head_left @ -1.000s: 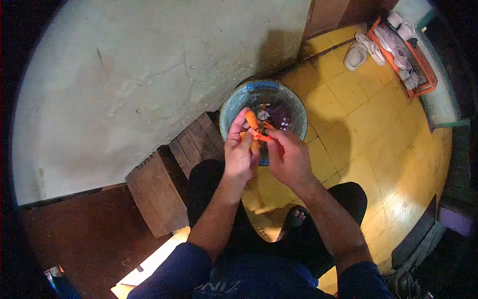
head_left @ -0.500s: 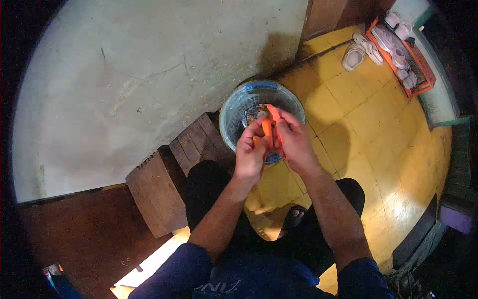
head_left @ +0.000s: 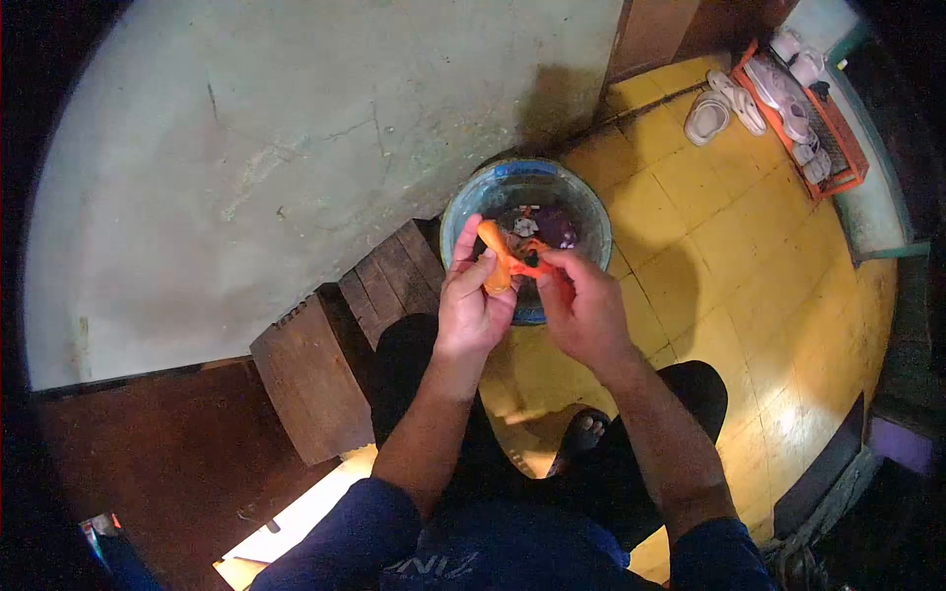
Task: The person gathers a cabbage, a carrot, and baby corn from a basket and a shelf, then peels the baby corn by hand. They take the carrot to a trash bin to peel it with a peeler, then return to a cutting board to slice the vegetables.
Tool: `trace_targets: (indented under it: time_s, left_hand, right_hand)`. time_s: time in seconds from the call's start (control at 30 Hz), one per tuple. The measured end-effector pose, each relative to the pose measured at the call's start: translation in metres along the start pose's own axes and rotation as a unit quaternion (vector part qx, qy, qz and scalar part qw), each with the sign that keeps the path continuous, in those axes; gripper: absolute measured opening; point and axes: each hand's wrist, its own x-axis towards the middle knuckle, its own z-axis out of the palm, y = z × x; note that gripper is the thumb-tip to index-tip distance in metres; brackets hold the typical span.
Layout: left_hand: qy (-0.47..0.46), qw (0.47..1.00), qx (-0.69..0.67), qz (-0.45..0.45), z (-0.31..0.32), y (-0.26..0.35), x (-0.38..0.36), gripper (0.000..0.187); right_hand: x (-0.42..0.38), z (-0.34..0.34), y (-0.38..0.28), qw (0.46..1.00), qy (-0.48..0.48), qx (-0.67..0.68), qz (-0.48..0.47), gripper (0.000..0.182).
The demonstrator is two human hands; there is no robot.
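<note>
Over a round bucket (head_left: 455,222), my left hand (head_left: 473,300) is closed around an orange object (head_left: 496,271), which looks like a carrot or a carrot-coloured handle; I cannot tell which. My right hand (head_left: 588,303) pinches a red-orange piece (head_left: 532,262) with a small dark part, touching the orange object. Part of what the right fingers hold is hidden behind them. Inside the bucket, below my hands, lie pale scraps (head_left: 525,225) and a dark purple piece (head_left: 558,227).
A wooden stool or box (head_left: 313,379) stands to the left, beside the pale wall (head_left: 246,177). Yellow tiles (head_left: 729,246) cover the floor. At the upper right are light clogs (head_left: 707,118) and an orange shoe rack (head_left: 843,177). My sandalled foot (head_left: 583,431) is below.
My hands have moved slightly apart. The orange object now tilts left in my left hand, and the red-orange piece has swung lower. More of the bucket's contents shows.
</note>
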Motion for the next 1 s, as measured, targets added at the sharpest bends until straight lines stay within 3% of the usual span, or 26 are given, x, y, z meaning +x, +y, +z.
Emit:
trace_targets:
  time_s: [0.17,0.27,0.37,0.5,0.57,0.6,0.7,0.77,0.8,0.83,0.9,0.93,0.97,1.0]
  left_hand:
    - [-0.01,1.0,-0.003,-0.004,0.001,-0.003,-0.002,0.047]
    - [-0.055,0.997,0.057,0.023,-0.002,-0.001,-0.002,0.046]
    - [-0.008,0.996,0.093,-0.007,0.01,-0.001,-0.01,0.044]
    - [-0.025,0.989,0.143,0.011,0.005,-0.009,-0.013,0.042]
    - [-0.001,0.96,0.28,0.027,0.01,-0.004,-0.013,0.042]
    - [-0.001,0.96,0.28,0.028,0.004,-0.009,-0.011,0.042]
    - [-0.058,0.922,0.373,0.092,-0.015,-0.025,-0.006,0.04]
    - [-0.032,0.946,0.319,0.052,-0.016,-0.025,-0.005,0.037]
    - [-0.049,0.981,0.182,0.033,-0.008,-0.024,-0.007,0.036]
    - [-0.05,0.981,0.183,0.034,0.0,-0.019,-0.008,0.036]
    - [0.051,0.992,0.115,-0.019,0.008,-0.008,-0.008,0.036]
    - [0.056,0.992,0.112,-0.008,0.003,-0.009,-0.004,0.039]
    - [0.057,0.992,0.111,-0.008,-0.003,-0.009,-0.002,0.039]
    - [0.032,0.992,0.121,0.005,-0.008,-0.008,-0.001,0.04]
  right_hand:
    - [-0.004,0.008,0.001,0.996,-0.001,-0.044,-0.081,0.023]
    - [-0.006,0.006,-0.006,0.996,-0.003,-0.052,-0.067,0.022]
    - [-0.004,0.009,-0.009,0.994,0.031,-0.054,-0.087,0.022]
    - [0.002,0.01,-0.008,0.992,0.058,-0.059,-0.091,0.018]
    - [0.003,0.012,-0.007,0.999,0.027,-0.019,-0.037,0.018]
    - [0.005,0.016,-0.001,0.999,0.027,-0.02,-0.038,0.018]
    - [0.012,0.023,0.014,0.995,0.09,-0.004,-0.04,0.016]
    - [0.019,0.014,0.014,0.951,0.001,0.217,0.222,0.019]
    - [0.02,0.01,0.008,0.887,-0.002,0.349,0.302,0.023]
    - [0.021,0.009,0.012,0.887,-0.002,0.35,0.3,0.023]
    - [0.023,0.009,0.026,0.98,0.052,0.094,0.165,0.028]
    - [0.022,0.009,0.029,0.987,0.129,-0.097,0.011,0.029]
    - [0.02,0.008,0.031,0.987,0.128,-0.097,0.011,0.029]
    - [0.018,0.004,0.026,0.992,0.088,-0.058,0.073,0.028]
